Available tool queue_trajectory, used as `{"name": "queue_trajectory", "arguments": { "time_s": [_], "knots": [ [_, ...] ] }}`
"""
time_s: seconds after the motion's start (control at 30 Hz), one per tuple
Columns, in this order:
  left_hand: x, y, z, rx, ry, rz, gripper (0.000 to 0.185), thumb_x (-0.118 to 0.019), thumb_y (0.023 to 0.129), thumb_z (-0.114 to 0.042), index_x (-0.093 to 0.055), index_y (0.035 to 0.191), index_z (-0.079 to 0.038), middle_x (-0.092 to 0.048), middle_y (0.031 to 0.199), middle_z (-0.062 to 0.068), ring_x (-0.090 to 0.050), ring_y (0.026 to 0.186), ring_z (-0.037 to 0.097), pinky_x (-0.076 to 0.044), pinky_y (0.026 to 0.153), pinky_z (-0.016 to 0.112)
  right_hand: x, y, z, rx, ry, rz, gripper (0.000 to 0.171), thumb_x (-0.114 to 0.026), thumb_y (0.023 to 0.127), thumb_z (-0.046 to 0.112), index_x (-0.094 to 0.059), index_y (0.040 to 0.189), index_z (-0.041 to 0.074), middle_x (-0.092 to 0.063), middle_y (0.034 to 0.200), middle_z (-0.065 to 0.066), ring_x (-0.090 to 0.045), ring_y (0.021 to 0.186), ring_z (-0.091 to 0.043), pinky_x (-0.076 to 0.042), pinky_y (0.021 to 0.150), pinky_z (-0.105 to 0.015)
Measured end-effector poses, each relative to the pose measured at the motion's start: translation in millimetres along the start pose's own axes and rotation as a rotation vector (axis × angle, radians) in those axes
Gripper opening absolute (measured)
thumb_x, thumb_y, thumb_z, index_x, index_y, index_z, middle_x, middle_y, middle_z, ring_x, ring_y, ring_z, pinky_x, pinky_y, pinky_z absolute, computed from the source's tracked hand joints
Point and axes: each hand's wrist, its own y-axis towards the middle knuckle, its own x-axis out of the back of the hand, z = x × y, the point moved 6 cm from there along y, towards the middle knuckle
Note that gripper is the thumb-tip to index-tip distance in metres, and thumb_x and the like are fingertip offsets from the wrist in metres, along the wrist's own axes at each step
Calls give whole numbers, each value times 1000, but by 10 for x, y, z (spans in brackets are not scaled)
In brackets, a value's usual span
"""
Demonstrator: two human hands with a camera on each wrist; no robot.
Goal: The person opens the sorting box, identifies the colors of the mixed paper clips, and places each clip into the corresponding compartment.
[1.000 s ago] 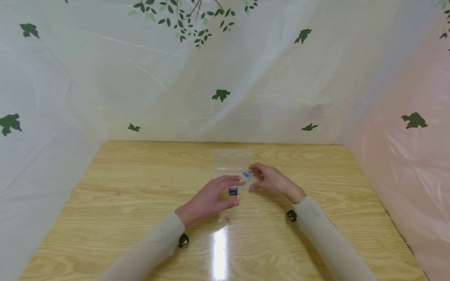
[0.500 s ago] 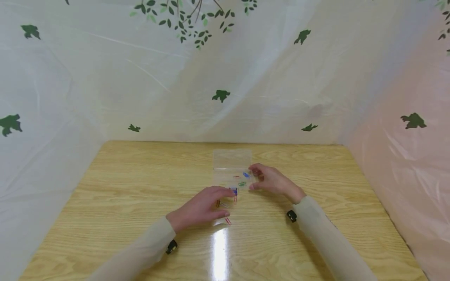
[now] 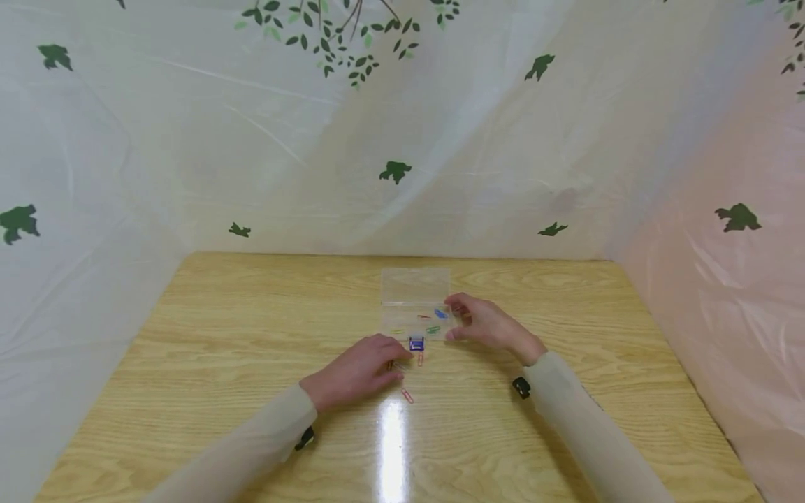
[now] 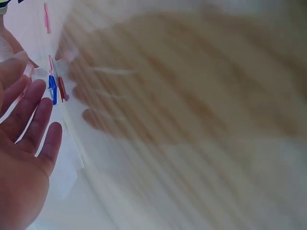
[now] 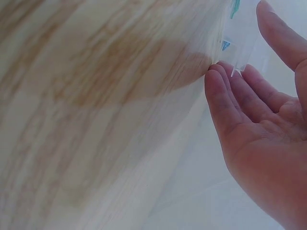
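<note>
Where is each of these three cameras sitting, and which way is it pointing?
Head: worn on the head, facing forward and down at the table; both sleeved arms, left hand and right hand show.
Left wrist: on the left wrist, along the palm toward blurred paper clips; left hand only.
Right wrist: on the right wrist, along the fingers to the clear box; right hand only.
Shared: box, wood table.

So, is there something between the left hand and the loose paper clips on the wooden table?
Nothing visible: the left hand lies beside the small pink paper clips with only bare wooden table between.
</note>
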Motion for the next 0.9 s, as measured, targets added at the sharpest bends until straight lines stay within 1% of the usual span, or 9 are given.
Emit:
{"name": "queue_trajectory", "arguments": {
  "time_s": [0.13,0.43,0.57,0.7,0.9],
  "knots": [
    [-6,20,25,-5,39,6,32,-67,102,-25,-68,131,-11,-68,128,3,-60,123,23,-45,111,43,4,3,8,0,3,1,68,-83,90,25,-51,147,6,-59,141,-13,-56,125,-32,-46,108,-52],
    [-55,64,81,-12,33,34,26,-67,102,-20,-70,127,-11,-69,121,0,-61,116,19,-48,106,39,6,11,29,3,5,3,68,-83,90,26,-52,147,7,-59,140,-13,-57,124,-31,-47,108,-52],
    [-55,79,83,-6,34,47,25,-67,102,-20,-71,126,-11,-69,120,0,-61,115,19,-49,104,39,2,24,21,1,1,1,67,-83,90,25,-52,147,7,-60,139,-12,-57,123,-30,-47,108,-51],
    [-32,80,77,-3,38,42,24,-68,101,-20,-72,124,-11,-69,120,1,-62,114,20,-50,104,39,-3,30,4,-13,-2,0,68,-84,90,25,-52,147,8,-59,140,-11,-56,123,-30,-47,109,-50],
    [-27,86,101,1,58,30,19,-70,101,-18,-74,119,-12,-69,115,0,-61,109,19,-51,100,39,10,15,16,-8,-2,1,68,-83,90,26,-51,147,7,-59,140,-12,-56,123,-31,-47,108,-51]
  ]
}}
